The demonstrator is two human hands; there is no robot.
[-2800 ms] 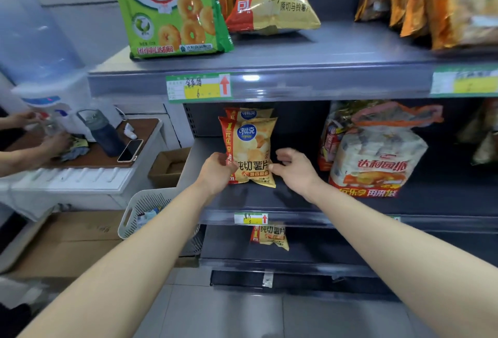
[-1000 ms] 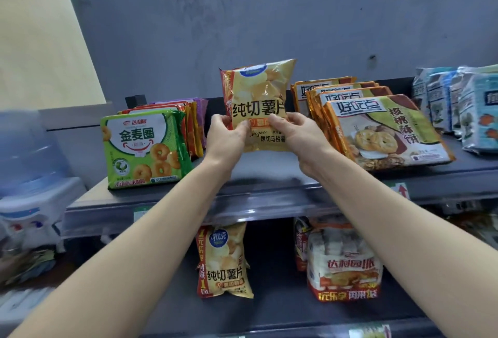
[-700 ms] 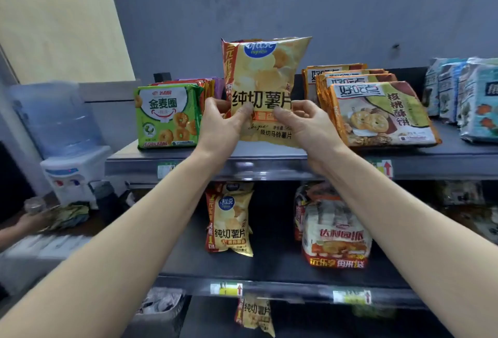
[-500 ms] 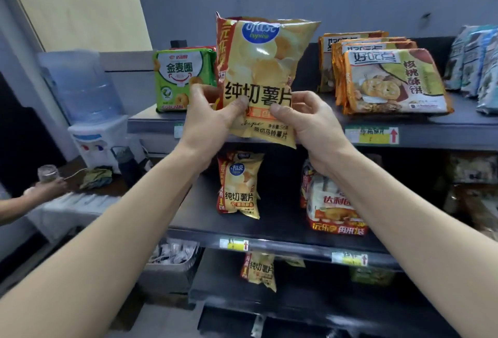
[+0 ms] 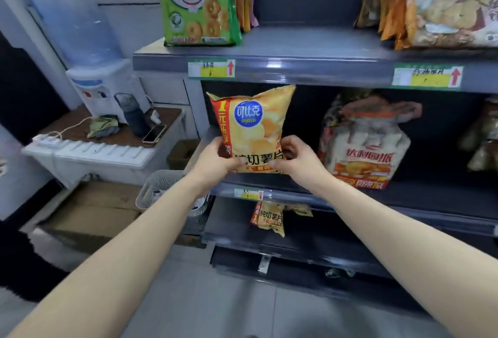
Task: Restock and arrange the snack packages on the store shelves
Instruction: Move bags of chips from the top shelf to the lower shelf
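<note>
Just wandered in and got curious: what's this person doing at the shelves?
A person is stocking snacks. The left hand and right hand grip the lower corners of a yellow chip bag, holding it upright at the front of the middle shelf, left of a white-and-orange snack pack. A matching chip bag sits on the shelf below.

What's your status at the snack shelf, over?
Left hand, right hand pinch yellow chip bag low, upright at middle shelf. Big bag to its right, apart. Slot behind hidden.
</note>
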